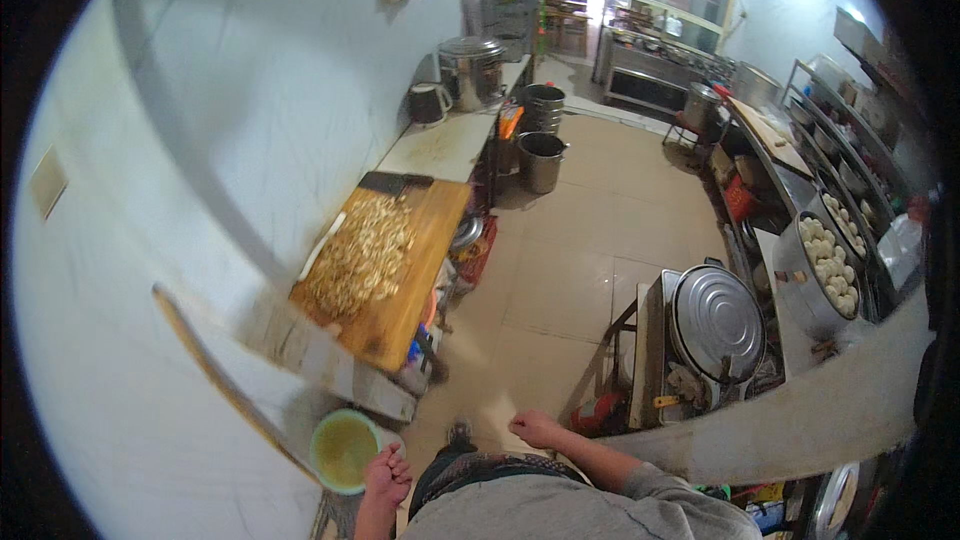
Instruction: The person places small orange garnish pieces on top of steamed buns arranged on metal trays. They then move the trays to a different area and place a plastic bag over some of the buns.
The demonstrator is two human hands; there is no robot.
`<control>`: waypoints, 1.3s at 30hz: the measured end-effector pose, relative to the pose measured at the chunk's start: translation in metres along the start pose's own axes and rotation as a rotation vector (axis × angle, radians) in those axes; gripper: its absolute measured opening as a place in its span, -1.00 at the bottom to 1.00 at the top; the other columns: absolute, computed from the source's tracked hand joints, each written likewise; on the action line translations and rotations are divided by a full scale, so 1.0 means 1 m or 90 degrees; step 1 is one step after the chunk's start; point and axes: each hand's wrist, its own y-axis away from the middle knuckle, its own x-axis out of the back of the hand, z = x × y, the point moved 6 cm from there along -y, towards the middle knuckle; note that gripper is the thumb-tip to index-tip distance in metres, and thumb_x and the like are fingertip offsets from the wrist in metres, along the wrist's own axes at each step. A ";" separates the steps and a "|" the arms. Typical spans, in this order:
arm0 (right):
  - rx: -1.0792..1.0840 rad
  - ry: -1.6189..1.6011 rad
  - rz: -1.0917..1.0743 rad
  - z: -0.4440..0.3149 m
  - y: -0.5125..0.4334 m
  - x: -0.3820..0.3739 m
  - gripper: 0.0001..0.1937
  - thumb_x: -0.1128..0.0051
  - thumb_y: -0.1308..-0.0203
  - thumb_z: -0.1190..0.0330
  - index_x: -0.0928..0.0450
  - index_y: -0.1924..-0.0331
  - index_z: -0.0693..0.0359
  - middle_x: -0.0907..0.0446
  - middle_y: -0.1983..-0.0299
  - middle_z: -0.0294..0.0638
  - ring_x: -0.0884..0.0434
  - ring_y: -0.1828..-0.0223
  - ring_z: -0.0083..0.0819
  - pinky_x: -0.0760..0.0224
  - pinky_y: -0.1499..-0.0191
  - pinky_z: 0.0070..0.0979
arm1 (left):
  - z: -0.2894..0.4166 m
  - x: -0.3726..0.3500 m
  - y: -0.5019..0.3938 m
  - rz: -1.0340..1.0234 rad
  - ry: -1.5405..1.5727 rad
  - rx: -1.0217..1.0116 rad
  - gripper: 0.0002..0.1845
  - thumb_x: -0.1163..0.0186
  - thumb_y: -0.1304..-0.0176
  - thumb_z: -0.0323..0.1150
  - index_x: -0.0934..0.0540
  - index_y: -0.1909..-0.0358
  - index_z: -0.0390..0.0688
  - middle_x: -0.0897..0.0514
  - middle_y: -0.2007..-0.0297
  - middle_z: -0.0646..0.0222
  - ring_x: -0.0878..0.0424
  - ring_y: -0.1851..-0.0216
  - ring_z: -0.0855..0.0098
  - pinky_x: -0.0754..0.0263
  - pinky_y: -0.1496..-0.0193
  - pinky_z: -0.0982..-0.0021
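My left hand point(387, 474), its fingers curled, is at the right side of a pale green-rimmed container point(315, 457) with yellowish contents. The hand overlaps the container's outer wall; whether it grips a handle is hidden. My right hand point(535, 429) hangs in front of my body above the floor, its fingers curled in, with nothing visible in it. Beyond the container, at the left, a wooden cutting board point(442, 240) bears a heap of chopped pale food point(360, 262). A dark cleaver point(394, 182) lies across the board's far end.
A low ledge point(375, 390) stands between the container and the board. At right are a round metal-lidded cooker point(718, 322), a red cylinder point(600, 414) and a deep round pan point(799, 277) of dough balls. Metal buckets point(541, 169) stand on the tiled floor point(577, 240) ahead.
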 end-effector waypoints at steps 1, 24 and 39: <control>-0.047 -0.010 0.022 0.015 -0.011 0.017 -0.62 -0.05 -0.35 0.08 -0.68 0.05 0.21 -0.70 0.15 0.08 -0.67 0.09 0.10 -0.52 0.03 -0.09 | 0.017 -0.026 -0.026 -0.015 -0.006 0.024 -0.80 0.05 -0.56 -0.20 -0.48 0.06 -0.08 -0.29 0.61 0.61 -0.21 0.66 0.60 -0.05 0.66 0.52; -0.345 -0.271 0.346 0.287 -0.165 0.413 -0.62 -0.06 -0.33 0.08 -0.70 0.05 0.21 -0.74 0.34 -0.04 -0.75 0.28 -0.23 -0.57 0.17 -0.24 | 0.022 -0.609 -0.420 -0.195 -0.302 0.212 -0.78 0.03 -0.57 -0.19 -0.52 0.10 -0.09 -0.33 0.56 0.61 -0.23 0.65 0.62 -0.11 0.65 0.56; -0.566 -0.404 0.444 0.507 -0.180 0.579 -0.63 -0.02 -0.31 0.08 -0.69 0.18 0.22 -0.72 0.28 0.02 -0.68 0.18 0.03 -0.51 0.09 -0.10 | -0.168 -0.944 -0.654 -0.268 -0.439 0.435 -0.80 0.01 -0.56 -0.21 -0.43 -0.01 -0.10 -0.26 0.57 0.61 -0.21 0.64 0.62 -0.08 0.65 0.57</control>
